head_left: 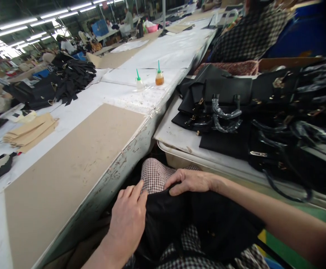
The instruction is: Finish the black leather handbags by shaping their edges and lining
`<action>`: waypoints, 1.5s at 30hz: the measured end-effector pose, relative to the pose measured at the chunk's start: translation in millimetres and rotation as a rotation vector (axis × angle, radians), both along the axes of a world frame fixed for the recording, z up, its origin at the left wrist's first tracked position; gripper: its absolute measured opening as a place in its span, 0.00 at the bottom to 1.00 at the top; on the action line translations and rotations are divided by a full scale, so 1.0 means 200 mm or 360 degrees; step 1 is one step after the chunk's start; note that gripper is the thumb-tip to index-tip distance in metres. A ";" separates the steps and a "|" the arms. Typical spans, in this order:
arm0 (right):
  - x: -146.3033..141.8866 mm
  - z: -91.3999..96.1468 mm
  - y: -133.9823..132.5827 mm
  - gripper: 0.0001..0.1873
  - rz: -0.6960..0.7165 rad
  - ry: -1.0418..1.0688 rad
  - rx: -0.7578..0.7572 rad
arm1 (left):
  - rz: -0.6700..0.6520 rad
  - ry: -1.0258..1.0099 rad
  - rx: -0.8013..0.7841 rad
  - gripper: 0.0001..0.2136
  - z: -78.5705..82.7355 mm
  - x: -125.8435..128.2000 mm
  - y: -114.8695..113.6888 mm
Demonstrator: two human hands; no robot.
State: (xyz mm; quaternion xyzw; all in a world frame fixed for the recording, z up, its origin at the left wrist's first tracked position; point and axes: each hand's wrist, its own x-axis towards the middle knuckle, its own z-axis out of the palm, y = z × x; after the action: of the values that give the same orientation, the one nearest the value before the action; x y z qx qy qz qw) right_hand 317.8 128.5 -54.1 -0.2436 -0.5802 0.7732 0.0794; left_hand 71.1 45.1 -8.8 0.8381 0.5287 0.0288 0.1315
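A black piece of material (179,220) lies in my lap over checked fabric (154,173). My left hand (127,220) rests on its left edge with the fingers curled against it. My right hand (191,181) lies on its top edge, fingers bent over the rim and pressing down. Both hands sit below the edge of the long work table (67,175).
Two glue bottles with green nozzles (139,80) (159,76) stand on the table. Black handbags (227,108) are piled on a tray to the right. Black cut pieces (67,80) and tan card pieces (30,130) lie at the left. Other people work far behind.
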 end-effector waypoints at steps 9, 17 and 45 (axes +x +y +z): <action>0.14 -0.03 0.01 0.19 0.0056 -0.0167 0.0268 | 0.0032 -0.0338 -0.0091 0.14 -0.11 0.08 -0.02; 0.33 -0.01 0.02 0.16 0.0025 -0.0372 0.0321 | 0.0004 -0.0260 -0.0236 0.18 -0.13 0.09 0.06; 0.51 -0.09 -0.08 0.15 0.0021 -0.0454 0.0286 | -0.0085 -0.0049 -0.0411 0.20 -0.16 0.10 0.12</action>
State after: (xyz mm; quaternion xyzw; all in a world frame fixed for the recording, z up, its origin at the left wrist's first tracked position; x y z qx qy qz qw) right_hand 420.2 113.0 -72.4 -0.3388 -0.6539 0.6763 0.0127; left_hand 91.7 69.4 -40.7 0.8275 0.5033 -0.0302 0.2471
